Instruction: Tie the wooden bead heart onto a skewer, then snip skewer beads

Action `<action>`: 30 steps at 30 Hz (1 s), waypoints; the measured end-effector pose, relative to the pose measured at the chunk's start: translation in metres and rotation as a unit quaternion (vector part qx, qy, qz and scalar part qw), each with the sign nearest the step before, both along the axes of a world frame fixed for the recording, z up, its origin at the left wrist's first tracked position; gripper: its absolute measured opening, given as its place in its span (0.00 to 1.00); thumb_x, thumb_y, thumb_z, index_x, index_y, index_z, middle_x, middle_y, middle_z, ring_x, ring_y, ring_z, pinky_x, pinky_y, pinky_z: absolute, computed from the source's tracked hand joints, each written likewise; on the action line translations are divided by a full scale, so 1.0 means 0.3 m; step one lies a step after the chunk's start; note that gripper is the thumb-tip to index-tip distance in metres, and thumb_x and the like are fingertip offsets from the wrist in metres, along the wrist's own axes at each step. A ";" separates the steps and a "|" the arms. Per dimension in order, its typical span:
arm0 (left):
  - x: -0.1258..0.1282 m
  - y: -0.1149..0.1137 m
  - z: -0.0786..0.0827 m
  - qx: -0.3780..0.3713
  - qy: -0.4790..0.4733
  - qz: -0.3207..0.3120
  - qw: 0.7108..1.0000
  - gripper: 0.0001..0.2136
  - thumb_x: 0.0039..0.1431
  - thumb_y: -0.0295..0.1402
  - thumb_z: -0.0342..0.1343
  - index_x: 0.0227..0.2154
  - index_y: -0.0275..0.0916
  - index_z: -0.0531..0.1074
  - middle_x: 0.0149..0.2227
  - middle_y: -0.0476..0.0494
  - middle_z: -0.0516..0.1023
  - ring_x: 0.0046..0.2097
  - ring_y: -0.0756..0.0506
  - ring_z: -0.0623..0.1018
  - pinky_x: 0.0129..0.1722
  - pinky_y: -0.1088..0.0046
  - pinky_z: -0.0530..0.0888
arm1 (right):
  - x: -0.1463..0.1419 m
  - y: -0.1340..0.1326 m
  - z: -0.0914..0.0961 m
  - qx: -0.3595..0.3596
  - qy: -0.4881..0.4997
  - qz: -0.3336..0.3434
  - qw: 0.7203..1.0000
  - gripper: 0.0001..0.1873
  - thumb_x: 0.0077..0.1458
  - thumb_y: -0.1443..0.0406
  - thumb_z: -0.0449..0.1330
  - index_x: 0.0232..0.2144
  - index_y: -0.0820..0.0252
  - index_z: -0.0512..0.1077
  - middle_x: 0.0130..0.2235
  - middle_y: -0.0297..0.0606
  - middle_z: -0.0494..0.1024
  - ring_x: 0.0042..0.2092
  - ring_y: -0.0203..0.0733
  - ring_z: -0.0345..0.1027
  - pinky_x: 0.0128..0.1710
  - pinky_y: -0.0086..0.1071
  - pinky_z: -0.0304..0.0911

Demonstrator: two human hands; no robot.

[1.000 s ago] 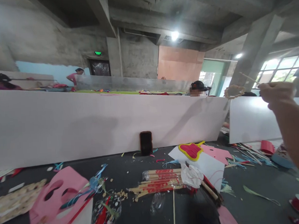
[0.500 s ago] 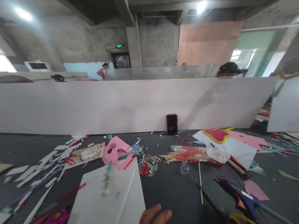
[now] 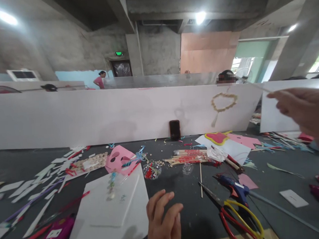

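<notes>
My right hand (image 3: 295,103) is raised at the right, fingers pinched on a thin pale stick (image 3: 262,88). Off the stick's far end hangs a loop of cream beads (image 3: 224,102) with a pale tassel, in front of the white board. My left hand (image 3: 163,219) is low in the middle over the dark table, fingers apart and slightly curled, with nothing in it. Beside it at the left lies a white sheet (image 3: 105,217) with a strand of blue, green and clear beads (image 3: 111,186). Scissors (image 3: 231,212) with red and yellow handles lie to its right.
A white board (image 3: 122,116) walls off the table's back, with a phone (image 3: 175,129) leaning on it. About the table lie a pink mask (image 3: 118,159), wrapped sticks (image 3: 190,156), a blue glue gun (image 3: 235,188), paper strips (image 3: 34,183) and a purple device (image 3: 54,233). People are beyond the board.
My right hand has come into view with the stick, and the bead loop has swung from the far right edge toward the middle. More of my left hand shows. The view has turned right.
</notes>
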State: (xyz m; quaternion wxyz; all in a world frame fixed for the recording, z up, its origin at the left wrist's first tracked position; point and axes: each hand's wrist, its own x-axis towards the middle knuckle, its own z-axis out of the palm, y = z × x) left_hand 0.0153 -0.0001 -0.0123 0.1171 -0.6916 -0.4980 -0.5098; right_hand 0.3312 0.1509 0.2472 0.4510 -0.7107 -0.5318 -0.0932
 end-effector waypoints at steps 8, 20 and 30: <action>0.058 0.050 0.099 0.019 0.026 -0.045 0.998 0.11 0.55 0.24 0.51 0.38 0.42 0.73 0.47 0.41 0.69 0.55 0.40 0.64 0.50 0.59 0.69 | -0.124 -0.110 -0.142 -0.005 0.065 0.218 0.974 0.22 0.49 0.48 0.55 0.31 0.61 0.74 0.17 0.30 0.61 0.19 0.32 0.51 0.17 0.28 0.46; 0.107 0.039 0.050 0.009 -0.020 -0.037 0.999 0.10 0.56 0.25 0.49 0.33 0.44 0.74 0.45 0.42 0.72 0.54 0.40 0.65 0.49 0.59 0.68 | -0.158 -0.182 -0.210 0.010 0.083 0.175 0.981 0.22 0.45 0.49 0.55 0.31 0.60 0.75 0.18 0.33 0.68 0.20 0.37 0.58 0.19 0.29 0.54; 0.116 0.021 -0.065 0.000 0.003 -0.013 1.000 0.11 0.54 0.25 0.49 0.33 0.45 0.74 0.45 0.43 0.72 0.53 0.40 0.67 0.48 0.59 0.69 | -0.122 -0.183 -0.181 0.060 0.058 0.073 0.994 0.25 0.42 0.51 0.53 0.34 0.62 0.77 0.22 0.36 0.73 0.26 0.41 0.64 0.25 0.31 0.57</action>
